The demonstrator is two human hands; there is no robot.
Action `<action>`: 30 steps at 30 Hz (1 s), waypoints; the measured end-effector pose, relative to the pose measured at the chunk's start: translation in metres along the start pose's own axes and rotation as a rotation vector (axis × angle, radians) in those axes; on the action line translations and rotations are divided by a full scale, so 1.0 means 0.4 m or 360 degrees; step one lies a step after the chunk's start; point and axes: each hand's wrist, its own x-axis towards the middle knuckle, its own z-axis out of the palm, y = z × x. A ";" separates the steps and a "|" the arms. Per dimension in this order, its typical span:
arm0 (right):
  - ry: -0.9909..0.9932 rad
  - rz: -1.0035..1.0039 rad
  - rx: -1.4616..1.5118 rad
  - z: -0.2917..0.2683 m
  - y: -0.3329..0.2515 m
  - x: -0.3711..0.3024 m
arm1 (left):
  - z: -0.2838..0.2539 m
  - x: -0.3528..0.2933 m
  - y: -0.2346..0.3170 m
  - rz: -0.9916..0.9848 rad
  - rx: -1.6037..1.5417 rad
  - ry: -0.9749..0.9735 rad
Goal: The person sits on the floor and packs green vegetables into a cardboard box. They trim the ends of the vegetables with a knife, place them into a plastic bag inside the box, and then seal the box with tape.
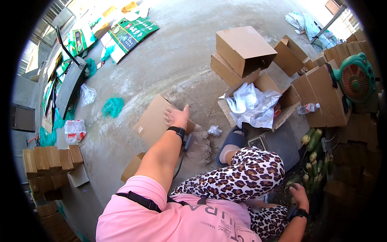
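My left hand (177,117) reaches forward with its fingers spread over a piece of brown cardboard (150,123) on the floor; whether the palm presses on it, I cannot tell. Low at the right, my right hand (299,196) is beside a heap of long green gourds (313,141) with pale blossom ends. Its fingers look bent but apart near one gourd's tip, and part of the hand is in shadow. A pale, rumpled mesh-like piece (198,147) lies just right of my left wrist.
An open carton (264,82) holds white plastic bags (252,105). Behind it stand stacked boxes (246,48). At the right are a water bottle (308,108), a green fan (356,78) and a flat scale (282,145). Green netting (113,107) and flattened cartons (131,34) lie leftward.
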 end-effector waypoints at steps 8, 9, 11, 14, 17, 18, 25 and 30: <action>0.0060 -0.0147 -0.0044 0.026 -0.045 -0.065 | -0.053 -0.047 -0.008 0.0079 0.0574 -0.0174; 0.0051 -0.0158 -0.0178 0.022 -0.046 -0.062 | -0.077 -0.027 -0.028 0.0149 0.0591 -0.0144; 0.0060 -0.0266 -0.0247 0.020 -0.025 -0.052 | -0.125 0.075 -0.098 0.0501 0.0797 -0.0209; 0.0029 -0.0274 -0.0240 0.000 -0.058 -0.064 | -0.298 0.153 -0.193 0.0999 0.0712 0.0017; 0.0049 -0.0293 -0.0173 -0.001 -0.107 -0.081 | -0.474 0.342 -0.338 0.0753 0.1244 0.0024; 0.0079 -0.0278 -0.0171 -0.014 -0.104 -0.107 | -0.488 0.297 -0.323 0.0713 0.1197 0.0033; 0.0170 -0.0497 -0.0065 -0.021 -0.076 -0.153 | -0.637 0.116 -0.104 0.1161 0.0577 0.0718; 0.0493 -0.0674 0.0170 -0.026 -0.108 -0.197 | -0.583 -0.123 0.109 0.2066 -0.0514 0.0731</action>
